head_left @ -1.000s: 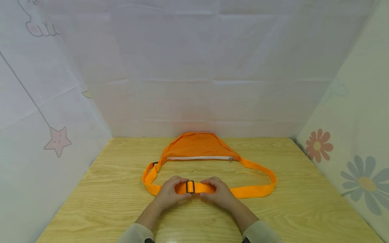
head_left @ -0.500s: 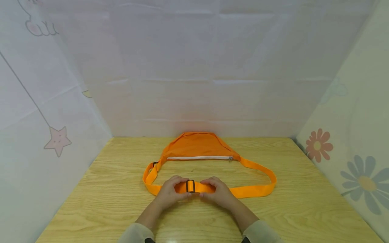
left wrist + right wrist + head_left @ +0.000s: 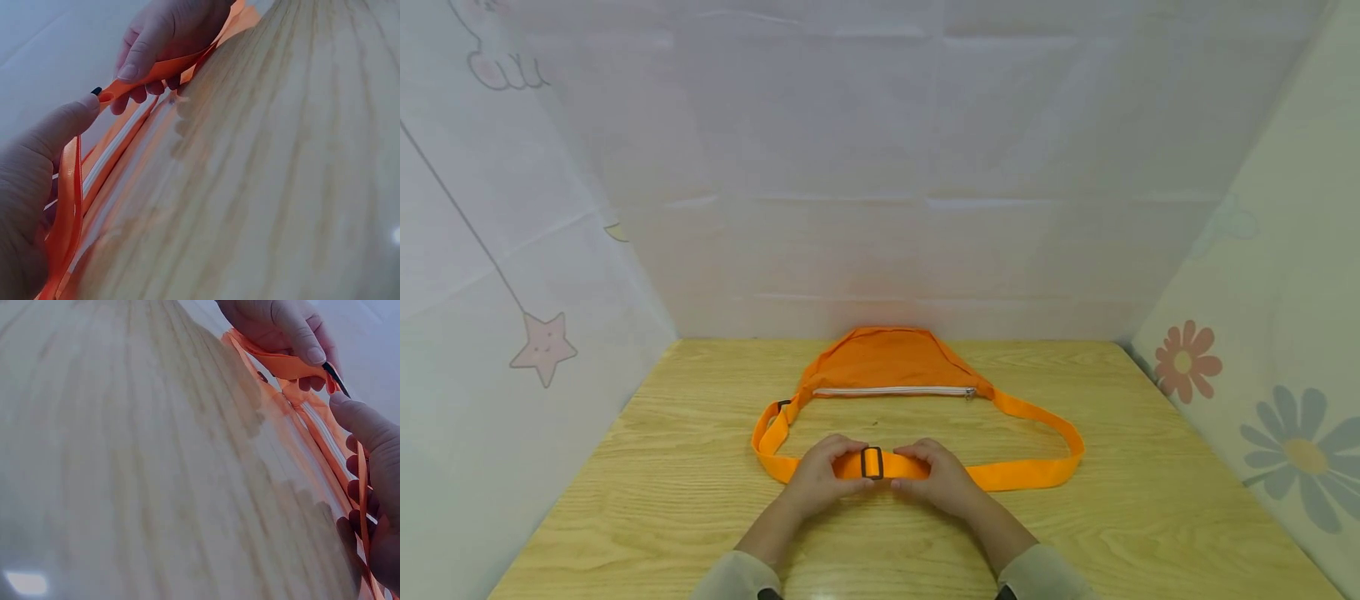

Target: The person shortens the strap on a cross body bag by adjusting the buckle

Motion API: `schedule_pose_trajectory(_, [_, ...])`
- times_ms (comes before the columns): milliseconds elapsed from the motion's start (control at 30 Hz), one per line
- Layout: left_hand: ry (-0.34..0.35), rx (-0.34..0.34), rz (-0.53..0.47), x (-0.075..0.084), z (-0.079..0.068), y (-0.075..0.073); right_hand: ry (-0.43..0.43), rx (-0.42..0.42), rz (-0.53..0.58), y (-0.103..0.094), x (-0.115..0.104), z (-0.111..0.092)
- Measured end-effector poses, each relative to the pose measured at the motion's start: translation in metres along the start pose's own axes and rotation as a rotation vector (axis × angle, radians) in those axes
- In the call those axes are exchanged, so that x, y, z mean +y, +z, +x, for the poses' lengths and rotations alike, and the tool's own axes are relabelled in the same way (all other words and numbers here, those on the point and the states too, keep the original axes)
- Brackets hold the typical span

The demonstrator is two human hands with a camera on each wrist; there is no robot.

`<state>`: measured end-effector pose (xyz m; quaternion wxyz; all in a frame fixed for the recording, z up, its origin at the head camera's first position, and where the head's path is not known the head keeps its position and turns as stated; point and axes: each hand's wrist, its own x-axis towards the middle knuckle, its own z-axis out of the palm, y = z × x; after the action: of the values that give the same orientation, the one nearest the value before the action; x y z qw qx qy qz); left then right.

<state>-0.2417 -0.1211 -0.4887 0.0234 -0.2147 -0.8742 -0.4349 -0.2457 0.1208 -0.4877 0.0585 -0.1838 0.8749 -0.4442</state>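
An orange waist bag (image 3: 887,358) lies at the back of the table, its white zipper (image 3: 895,390) toward me. Its orange strap (image 3: 1022,475) loops forward to both hands. My left hand (image 3: 817,477) pinches the strap between thumb and fingers, just left of a black slide buckle (image 3: 872,463). On the buckle's other side my right hand (image 3: 943,479) pinches the strap the same way. In the right wrist view the black buckle (image 3: 336,379) shows edge-on between the two thumbs, and the held stretch of strap is raised over the table.
A second black buckle (image 3: 783,405) sits on the strap near the bag's left end. The wood-grain table (image 3: 662,500) meets a pale cloth backdrop (image 3: 880,208) behind the bag. Printed cloth walls stand at the left and right.
Both hands keep their grip on the strap. The buckle has shifted very slightly to the right; the bag lies where it was.
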Motion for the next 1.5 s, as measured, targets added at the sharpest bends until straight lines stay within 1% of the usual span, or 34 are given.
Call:
schedule_pose_trajectory(133, [0.009, 0.013, 0.033, -0.0003, 0.0000, 0.0003, 0.007, 0.014, 0.014, 0.0001, -0.0006, -0.0003])
schedule_pose_trajectory(433, [-0.012, 0.004, 0.024, -0.0006, -0.0007, 0.0013, 0.017, 0.050, 0.053, -0.0007, -0.0037, -0.0029])
schedule_pose_trajectory(667, [-0.006, 0.016, 0.013, -0.0014, -0.0008, 0.0015, 0.055, 0.030, 0.082, -0.0014, -0.0018, -0.0022])
schedule_pose_trajectory(900, [-0.026, 0.022, -0.021, -0.0006, -0.0012, 0.0010, 0.039, 0.019, 0.057, -0.0024, -0.0017, -0.0027])
schedule_pose_trajectory(1167, [-0.034, 0.036, -0.050, 0.0008, -0.0020, 0.0007, 0.025, 0.013, 0.061, -0.0017, -0.0030, -0.0015])
schedule_pose_trajectory(1367, [-0.032, 0.038, -0.054, -0.0001, -0.0019, 0.0011, 0.005, 0.027, 0.022, -0.0002, -0.0024, -0.0029])
schedule_pose_trajectory(1433, [-0.031, 0.040, -0.055, -0.0003, -0.0019, 0.0010, -0.014, 0.044, -0.022, 0.0008, -0.0019, -0.0037])
schedule_pose_trajectory(1500, [-0.035, 0.041, -0.063, -0.0002, -0.0018, 0.0008, -0.066, 0.085, -0.108, 0.0019, -0.0014, -0.0044])
